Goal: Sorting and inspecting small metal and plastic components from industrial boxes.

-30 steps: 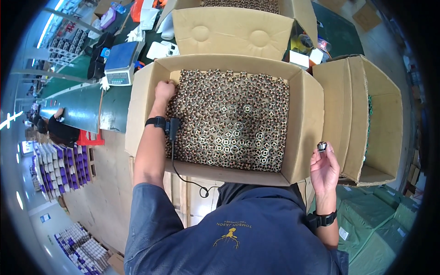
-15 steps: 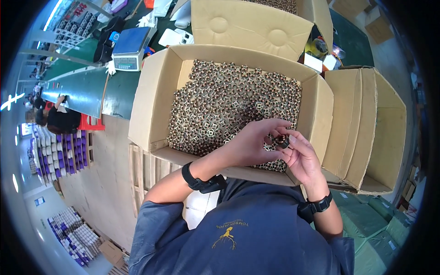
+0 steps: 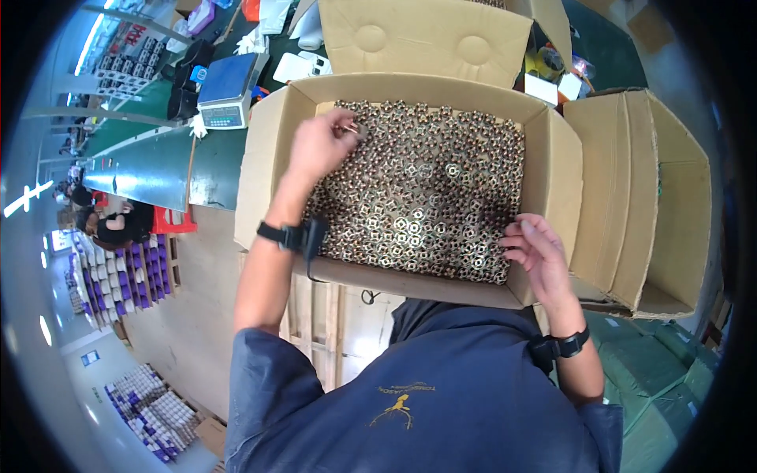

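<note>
Shirt: my navy shirt [image 3: 347, 418] fills the lower middle, nearest the view.
Change: my right hand [image 3: 540, 251] and left hand [image 3: 319, 148] are well apart now; half a second ago they met around one dark piece. I judge that the two-handed handling of that piece is over.
Right hand: near the carton's right wall, its fingers loosely curled and parted, palm partly turned up; I see nothing gripped in it.
Left hand: stretched to the far left of the load, thumb and forefinger bent toward each other at the metal cores [image 3: 410, 213]; blur hides whether they pinch one, so I cannot tell.
Cores: small, ring-shaped and stator-like, packed close across the carton's floor, many with lobed openings facing up.
Carton: the cardboard carton [image 3: 418, 83] stands before me, flaps folded outward.
Right side: another carton [image 3: 686, 213] stands just beside it.
Beyond: a third carton [image 3: 426, 39], and to its left a blue-topped weighing scale [image 3: 229, 87] on the green surface [image 3: 169, 150].
Far left: a co-worker in black [image 3: 130, 225] beside a red stool [image 3: 173, 221].
</note>
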`<move>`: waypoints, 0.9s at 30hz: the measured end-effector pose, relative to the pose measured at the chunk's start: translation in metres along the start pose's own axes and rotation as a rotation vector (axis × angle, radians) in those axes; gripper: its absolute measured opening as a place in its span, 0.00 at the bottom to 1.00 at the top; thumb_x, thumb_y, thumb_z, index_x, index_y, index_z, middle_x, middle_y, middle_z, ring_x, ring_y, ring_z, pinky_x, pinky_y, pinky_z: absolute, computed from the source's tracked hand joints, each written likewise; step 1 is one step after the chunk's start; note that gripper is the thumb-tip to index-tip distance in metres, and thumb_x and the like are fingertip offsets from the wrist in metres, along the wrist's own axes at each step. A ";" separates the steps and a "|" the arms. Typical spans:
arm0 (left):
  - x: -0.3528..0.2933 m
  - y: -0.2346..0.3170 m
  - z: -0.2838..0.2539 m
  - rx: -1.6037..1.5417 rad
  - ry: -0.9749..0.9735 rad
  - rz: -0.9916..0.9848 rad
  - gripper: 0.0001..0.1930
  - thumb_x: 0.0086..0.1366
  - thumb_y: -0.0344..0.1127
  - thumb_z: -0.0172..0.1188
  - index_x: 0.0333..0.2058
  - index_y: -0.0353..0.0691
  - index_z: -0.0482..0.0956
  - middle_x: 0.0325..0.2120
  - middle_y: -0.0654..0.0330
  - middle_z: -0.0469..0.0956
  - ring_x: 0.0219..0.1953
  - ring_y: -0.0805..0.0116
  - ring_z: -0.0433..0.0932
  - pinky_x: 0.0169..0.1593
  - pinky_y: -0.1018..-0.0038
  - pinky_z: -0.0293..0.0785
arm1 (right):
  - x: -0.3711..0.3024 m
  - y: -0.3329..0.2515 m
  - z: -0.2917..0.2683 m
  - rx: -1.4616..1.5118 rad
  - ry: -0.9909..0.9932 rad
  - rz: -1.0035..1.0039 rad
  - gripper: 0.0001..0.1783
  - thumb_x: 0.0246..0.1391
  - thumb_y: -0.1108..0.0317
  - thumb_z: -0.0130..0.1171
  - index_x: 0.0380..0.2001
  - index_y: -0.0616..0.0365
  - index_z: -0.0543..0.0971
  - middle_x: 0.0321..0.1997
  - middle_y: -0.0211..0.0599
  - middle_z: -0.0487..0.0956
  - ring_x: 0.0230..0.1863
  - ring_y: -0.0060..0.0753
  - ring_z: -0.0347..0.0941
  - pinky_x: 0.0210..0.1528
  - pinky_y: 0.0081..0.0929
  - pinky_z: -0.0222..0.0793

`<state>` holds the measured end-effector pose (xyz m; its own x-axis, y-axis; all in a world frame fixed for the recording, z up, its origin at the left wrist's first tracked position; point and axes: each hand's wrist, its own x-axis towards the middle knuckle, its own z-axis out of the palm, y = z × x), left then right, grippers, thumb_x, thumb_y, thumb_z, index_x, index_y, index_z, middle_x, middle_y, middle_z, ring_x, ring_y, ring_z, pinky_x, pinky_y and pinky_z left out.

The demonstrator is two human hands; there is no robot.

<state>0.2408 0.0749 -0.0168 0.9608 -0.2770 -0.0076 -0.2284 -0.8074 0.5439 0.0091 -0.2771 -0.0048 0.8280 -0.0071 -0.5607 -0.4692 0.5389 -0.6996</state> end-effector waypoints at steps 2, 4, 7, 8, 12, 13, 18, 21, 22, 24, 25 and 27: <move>0.020 -0.054 -0.011 0.277 0.036 0.066 0.14 0.58 0.38 0.64 0.44 0.44 0.83 0.36 0.52 0.85 0.39 0.48 0.82 0.45 0.57 0.79 | -0.007 0.000 -0.001 -0.014 0.052 0.000 0.12 0.68 0.65 0.54 0.50 0.59 0.76 0.43 0.36 0.81 0.41 0.27 0.81 0.42 0.21 0.79; 0.030 -0.067 -0.016 0.553 -0.029 0.196 0.14 0.59 0.39 0.62 0.43 0.46 0.82 0.35 0.54 0.84 0.44 0.50 0.79 0.48 0.57 0.77 | -0.012 -0.002 -0.013 -0.053 0.073 -0.064 0.12 0.68 0.65 0.54 0.49 0.59 0.76 0.43 0.35 0.81 0.41 0.24 0.81 0.42 0.20 0.78; 0.038 -0.100 -0.022 0.732 -0.150 0.296 0.13 0.58 0.37 0.62 0.42 0.47 0.83 0.33 0.56 0.83 0.44 0.55 0.78 0.50 0.62 0.75 | -0.013 0.001 -0.014 -0.065 0.079 -0.067 0.12 0.68 0.66 0.54 0.49 0.58 0.76 0.42 0.33 0.82 0.41 0.22 0.80 0.42 0.19 0.77; 0.040 -0.103 -0.021 0.837 -0.238 0.347 0.12 0.59 0.36 0.60 0.42 0.49 0.83 0.33 0.58 0.83 0.44 0.57 0.78 0.51 0.64 0.73 | -0.014 0.002 -0.015 -0.068 0.082 -0.073 0.11 0.68 0.66 0.54 0.49 0.58 0.76 0.42 0.33 0.82 0.42 0.22 0.80 0.42 0.19 0.76; 0.044 -0.112 -0.012 1.038 -0.345 0.477 0.12 0.60 0.33 0.57 0.41 0.52 0.84 0.32 0.63 0.84 0.44 0.63 0.79 0.52 0.68 0.69 | -0.019 0.000 -0.012 -0.102 0.121 -0.102 0.11 0.68 0.66 0.55 0.49 0.58 0.76 0.42 0.32 0.82 0.42 0.22 0.80 0.43 0.19 0.75; 0.044 -0.114 -0.011 1.036 -0.344 0.478 0.12 0.60 0.33 0.57 0.41 0.52 0.84 0.32 0.63 0.84 0.44 0.63 0.79 0.52 0.68 0.69 | -0.018 0.000 -0.010 -0.112 0.127 -0.103 0.11 0.68 0.66 0.55 0.49 0.58 0.77 0.42 0.32 0.82 0.42 0.22 0.80 0.43 0.19 0.75; 0.047 -0.119 -0.002 1.056 -0.472 0.462 0.14 0.61 0.34 0.55 0.43 0.55 0.84 0.35 0.65 0.83 0.47 0.65 0.77 0.56 0.68 0.67 | -0.018 0.000 -0.012 -0.135 0.129 -0.103 0.11 0.67 0.66 0.55 0.48 0.57 0.77 0.42 0.31 0.82 0.42 0.21 0.79 0.43 0.18 0.74; 0.049 -0.124 0.002 1.067 -0.449 0.487 0.11 0.62 0.35 0.54 0.37 0.55 0.86 0.34 0.65 0.84 0.48 0.66 0.79 0.57 0.68 0.68 | -0.017 -0.001 -0.013 -0.149 0.127 -0.105 0.11 0.68 0.66 0.54 0.48 0.57 0.77 0.42 0.31 0.82 0.42 0.21 0.79 0.43 0.18 0.74; 0.049 -0.127 0.003 1.065 -0.448 0.484 0.11 0.62 0.35 0.54 0.37 0.55 0.86 0.34 0.65 0.84 0.48 0.66 0.79 0.57 0.68 0.68 | -0.017 -0.001 -0.013 -0.148 0.117 -0.099 0.11 0.68 0.66 0.54 0.49 0.58 0.77 0.42 0.31 0.81 0.42 0.21 0.79 0.43 0.18 0.74; 0.050 -0.131 0.004 1.061 -0.482 0.481 0.12 0.63 0.35 0.53 0.37 0.54 0.87 0.35 0.65 0.85 0.49 0.66 0.79 0.57 0.67 0.68 | -0.016 -0.003 -0.014 -0.149 0.105 -0.091 0.11 0.68 0.66 0.54 0.49 0.58 0.77 0.42 0.31 0.81 0.42 0.21 0.79 0.44 0.18 0.74; 0.050 -0.132 0.006 1.059 -0.481 0.477 0.12 0.63 0.35 0.53 0.37 0.54 0.87 0.35 0.65 0.85 0.49 0.66 0.79 0.57 0.67 0.68 | -0.017 -0.006 -0.015 -0.165 0.110 -0.098 0.11 0.68 0.66 0.54 0.49 0.58 0.77 0.42 0.31 0.81 0.42 0.21 0.79 0.44 0.19 0.74; 0.051 -0.129 0.009 1.049 -0.489 0.466 0.12 0.64 0.35 0.52 0.37 0.53 0.87 0.38 0.65 0.85 0.50 0.66 0.78 0.57 0.67 0.68 | -0.017 -0.007 -0.018 -0.179 0.118 -0.105 0.11 0.68 0.66 0.54 0.49 0.58 0.77 0.42 0.31 0.81 0.43 0.22 0.79 0.45 0.20 0.74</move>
<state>0.3174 0.1600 -0.0948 0.6472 -0.6313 -0.4274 -0.7623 -0.5437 -0.3513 -0.0074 -0.2960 0.0019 0.8382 -0.1597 -0.5215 -0.4381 0.3722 -0.8182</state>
